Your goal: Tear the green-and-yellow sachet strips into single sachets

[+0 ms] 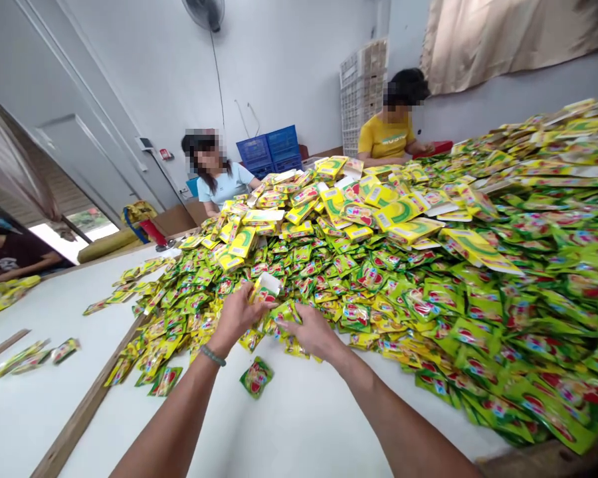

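My left hand, with a beaded bracelet on its wrist, is closed around a small yellow carton whose white flap stands up at the end. Just to the right, my right hand has a green packet between thumb and fingers, close below the carton. Both hands are over the near edge of a large heap of green and yellow packets. A single green packet lies apart on the white tabletop, between my forearms.
Yellow cartons are piled on top of the heap. A wooden strip runs along the table at left, with a few packets beyond it. Two people sit behind the heap, another at far left. Blue crates stand by the wall.
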Tool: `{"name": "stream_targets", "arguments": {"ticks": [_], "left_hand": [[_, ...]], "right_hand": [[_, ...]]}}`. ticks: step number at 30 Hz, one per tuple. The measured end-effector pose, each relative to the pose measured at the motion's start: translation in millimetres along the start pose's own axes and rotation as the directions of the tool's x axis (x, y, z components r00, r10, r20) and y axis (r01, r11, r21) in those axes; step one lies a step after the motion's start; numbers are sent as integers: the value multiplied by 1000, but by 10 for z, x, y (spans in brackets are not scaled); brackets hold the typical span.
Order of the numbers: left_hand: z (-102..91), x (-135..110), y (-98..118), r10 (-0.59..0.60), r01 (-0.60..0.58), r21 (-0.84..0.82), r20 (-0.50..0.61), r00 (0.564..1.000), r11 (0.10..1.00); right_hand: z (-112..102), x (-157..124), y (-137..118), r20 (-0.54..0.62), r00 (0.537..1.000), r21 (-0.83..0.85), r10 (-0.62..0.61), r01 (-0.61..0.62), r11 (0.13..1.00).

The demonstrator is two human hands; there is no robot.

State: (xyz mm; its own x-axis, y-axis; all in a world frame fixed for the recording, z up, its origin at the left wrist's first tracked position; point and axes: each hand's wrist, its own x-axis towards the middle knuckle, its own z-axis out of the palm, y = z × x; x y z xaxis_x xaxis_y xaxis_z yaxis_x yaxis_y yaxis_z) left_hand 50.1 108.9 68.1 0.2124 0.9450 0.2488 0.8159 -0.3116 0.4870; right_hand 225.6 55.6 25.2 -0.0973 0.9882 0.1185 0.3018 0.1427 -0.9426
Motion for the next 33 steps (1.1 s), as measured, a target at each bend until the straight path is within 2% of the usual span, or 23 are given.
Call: {"name": "stream_targets", "arguments": {"ticks": [2,5,7,10,12,15,19,23,25,30,33], "left_hand": [[45,-270,-121,-44,67,-249,95,994,966],[160,-613,-194,-32,139,-514,212,977,847],[239,-767,-207,-47,211,-634,266,963,744],[328,-883,-243,-121,344,-762,334,935,548],[364,-911,-280,-153,394,-786,367,917,476],[393,-923,-311,-133,414,-797,398,908,441],[411,-910,-312,-126,429,-808,416,901,402],[404,-896,-328,-155,448,-822,421,894,351],[390,-900,-330,-159,441,-834,411,898,332],[355,-917,-301,-130,410,-863,389,912,295],[341,-912,-297,-141,425,-860,401,905,284]], "right_hand": [[-9,23,5,-65,998,123,-17,25,992],[12,53,43,-167,986,199,-30,64,978],[34,54,71,-143,989,120,-25,43,992],[41,36,89,2,1000,-73,-7,7,997],[32,26,89,94,996,-168,4,12,986],[39,30,109,150,989,-259,14,25,966],[86,41,164,210,977,-231,-39,88,969],[91,34,152,259,966,-230,-21,83,970],[96,28,126,251,967,-233,-43,103,967],[202,-10,96,123,980,-269,-155,183,946],[244,-30,95,97,982,-225,-162,181,957]]}}
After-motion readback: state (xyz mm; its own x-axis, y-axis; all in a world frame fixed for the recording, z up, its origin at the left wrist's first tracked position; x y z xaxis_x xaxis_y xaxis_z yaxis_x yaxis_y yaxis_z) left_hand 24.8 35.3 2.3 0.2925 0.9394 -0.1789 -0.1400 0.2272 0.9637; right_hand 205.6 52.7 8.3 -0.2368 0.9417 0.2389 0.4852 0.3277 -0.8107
